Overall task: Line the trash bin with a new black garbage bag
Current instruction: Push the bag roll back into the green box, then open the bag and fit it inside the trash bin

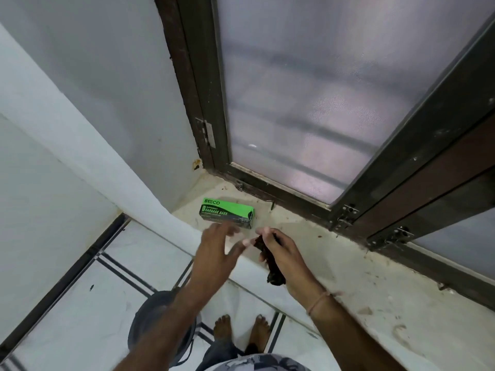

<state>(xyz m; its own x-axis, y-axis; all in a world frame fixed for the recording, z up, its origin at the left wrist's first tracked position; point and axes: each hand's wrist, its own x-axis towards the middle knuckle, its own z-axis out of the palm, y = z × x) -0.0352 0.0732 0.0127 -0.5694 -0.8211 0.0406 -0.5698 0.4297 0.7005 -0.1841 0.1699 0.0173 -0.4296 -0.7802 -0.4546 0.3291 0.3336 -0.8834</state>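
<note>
Bag (269, 259): a black, tightly rolled garbage bag, which I see gripped in my right hand (281, 257) above the front edge of the sill (334, 253). Its long axis runs from upper left, near my fingertips, to lower right, where the crumpled end pokes out below my palm toward my body. My fingers wrap round its middle, so only the two ends show.

Left hand (214, 253): spread wide and holding nothing, blurred, just left of the bag, its fingertips near the box (227, 212).

Box: green and black carton lying flat on the sill by the wall corner, long axis roughly left to right, its right end looking open. I read "BECO" on the green top and "GARBAGE BAGS" on the dark side; the smaller print is illegible.

Bin (150, 317): dark and round, on the tiled floor (80, 311) beneath my left forearm, partly hidden by it; I cannot tell whether it holds a liner.

Window (308, 103): brown frame, mesh pane, behind the sill.
</note>
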